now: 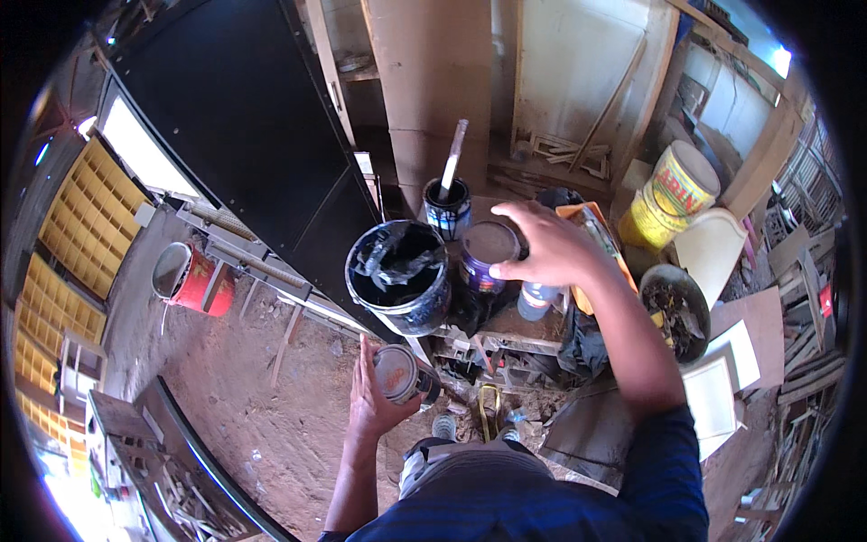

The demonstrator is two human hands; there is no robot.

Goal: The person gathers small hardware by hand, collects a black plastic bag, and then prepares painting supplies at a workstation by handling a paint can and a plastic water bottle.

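Observation:
My left hand (377, 406) holds a small dark can (397, 374) with a greyish lid, low before the bench. My right hand (546, 248) is spread at the purple lidded can (481, 270) on the bench, thumb and fingers apart; whether they touch it is unclear. Left of that can sits a bucket (402, 298) of black paint with dark crumpled material inside. Behind stands a paint-stained can (448, 217) with an upright brush (454, 152). A bottle (535, 303) is partly under my right hand, beside an orange tray (603, 237) of small items.
A black panel (217, 108) stands at left, near a red bucket (203, 289) and yellow grid frames (99, 181). Yellow containers (668, 194), a debris-filled basin (675, 312) and boards (722, 388) are at right. A dark long edge (208, 452) crosses the lower left.

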